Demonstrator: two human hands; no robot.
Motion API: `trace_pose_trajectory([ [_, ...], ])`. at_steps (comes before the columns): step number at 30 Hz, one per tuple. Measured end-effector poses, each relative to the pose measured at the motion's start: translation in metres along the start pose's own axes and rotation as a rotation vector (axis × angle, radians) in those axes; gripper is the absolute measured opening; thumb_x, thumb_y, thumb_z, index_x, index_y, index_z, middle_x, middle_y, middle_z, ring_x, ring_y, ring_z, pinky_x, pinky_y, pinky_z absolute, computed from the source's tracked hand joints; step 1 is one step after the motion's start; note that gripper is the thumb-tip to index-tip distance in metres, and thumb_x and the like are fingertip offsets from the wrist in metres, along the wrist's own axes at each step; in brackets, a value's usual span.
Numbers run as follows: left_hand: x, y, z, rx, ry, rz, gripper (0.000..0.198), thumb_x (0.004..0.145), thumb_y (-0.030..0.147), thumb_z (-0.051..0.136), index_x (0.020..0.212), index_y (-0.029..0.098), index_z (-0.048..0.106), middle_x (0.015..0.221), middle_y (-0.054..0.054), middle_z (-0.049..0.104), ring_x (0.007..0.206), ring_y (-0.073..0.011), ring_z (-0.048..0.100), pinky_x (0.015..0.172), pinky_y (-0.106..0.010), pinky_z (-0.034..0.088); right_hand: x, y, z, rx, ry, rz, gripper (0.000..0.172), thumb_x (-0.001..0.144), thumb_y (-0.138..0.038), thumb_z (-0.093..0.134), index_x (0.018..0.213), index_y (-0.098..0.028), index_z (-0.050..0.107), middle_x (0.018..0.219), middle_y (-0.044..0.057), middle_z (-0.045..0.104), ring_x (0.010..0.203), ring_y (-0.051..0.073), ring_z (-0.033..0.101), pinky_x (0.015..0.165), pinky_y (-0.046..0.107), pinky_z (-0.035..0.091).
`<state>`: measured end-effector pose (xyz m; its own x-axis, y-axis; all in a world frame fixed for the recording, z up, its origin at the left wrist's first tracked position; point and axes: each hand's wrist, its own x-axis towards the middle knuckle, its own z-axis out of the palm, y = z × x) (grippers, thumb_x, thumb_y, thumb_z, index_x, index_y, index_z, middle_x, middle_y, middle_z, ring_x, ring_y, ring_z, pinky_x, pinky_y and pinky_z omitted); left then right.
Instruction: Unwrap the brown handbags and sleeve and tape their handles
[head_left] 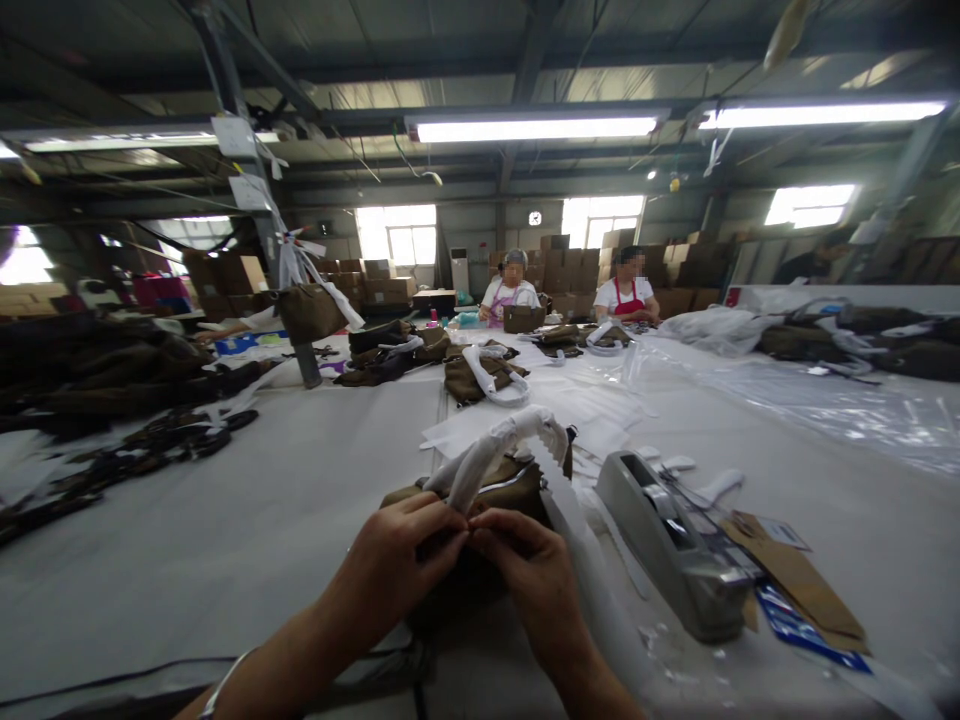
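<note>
Workshop under a metal roof, tube lights (536, 130) overhead, cartons (390, 290) stacked along the back, wall clock (535, 218) between two windows. Big white table (322, 450) across the front

Brown bag (519, 497) on the table, front and centre, directly at the hands, white-wrapped handle (480, 462) arched up over the zip. Left hand (394, 560) at the lower end of that handle, thumb and fingers pinched together. Right hand (532, 575) just beside, thumb and index tips pressed together, almost meeting the left ones in front of the bag. Probably pinching something small there, can't tell what, too dark and covered by fingers

White paper strip (581, 560) running down right of the bag. Grey tape dispenser (675, 550) next to that, then brown card tags (806, 580) and a blue card (810, 630), partly under the tags

Further back: more brown bags (461, 382) with wrapped handles, clear plastic sheets (847, 400) to the right, dark pile (112, 370) to the left. Past those, across the table, two co-workers, one in a purple apron (501, 302), one in a red apron (628, 298)
</note>
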<state>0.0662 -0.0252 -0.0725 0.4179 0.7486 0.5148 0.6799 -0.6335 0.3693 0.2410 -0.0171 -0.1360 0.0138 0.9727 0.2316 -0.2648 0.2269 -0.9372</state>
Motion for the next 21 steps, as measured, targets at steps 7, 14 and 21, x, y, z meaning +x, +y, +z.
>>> trace_pose_trajectory([
  [7, 0.000, -0.005, 0.008, -0.002, 0.046, 0.046, 0.011, 0.089, 0.016, 0.064, 0.085, 0.021, 0.072, 0.078, -0.001, 0.068, 0.074, -0.0149, 0.064, 0.067, -0.023, 0.047, -0.001, 0.003, 0.004, -0.035, 0.027, -0.039, 0.006, 0.072, -0.030, 0.083, 0.074, -0.027, 0.079, 0.081, -0.001, 0.078, 0.079, 0.021, 0.072, 0.077, 0.028, 0.058],
  [14, -0.001, -0.010, -0.006, -0.145, 0.071, 0.041, 0.009, 0.094, 0.026, 0.065, 0.097, 0.024, 0.074, 0.090, 0.000, 0.073, 0.083, -0.0146, 0.069, 0.076, -0.022, 0.052, -0.003, 0.000, -0.005, -0.318, 0.004, -0.303, 0.016, 0.088, -0.025, 0.072, 0.102, -0.029, 0.079, 0.095, 0.001, 0.078, 0.086, 0.020, 0.074, 0.079, 0.028, 0.060],
  [21, -0.022, -0.058, -0.018, -0.473, 0.365, -0.466, 0.053, 0.096, 0.057, 0.053, 0.129, 0.017, 0.063, 0.125, -0.012, 0.069, 0.115, -0.0255, 0.066, 0.104, -0.040, 0.050, -0.025, 0.040, -0.021, -0.858, 0.056, -0.776, 0.047, 0.091, -0.020, 0.068, 0.136, -0.028, 0.063, 0.138, 0.009, 0.063, 0.125, 0.031, 0.059, 0.099, 0.048, 0.057],
])
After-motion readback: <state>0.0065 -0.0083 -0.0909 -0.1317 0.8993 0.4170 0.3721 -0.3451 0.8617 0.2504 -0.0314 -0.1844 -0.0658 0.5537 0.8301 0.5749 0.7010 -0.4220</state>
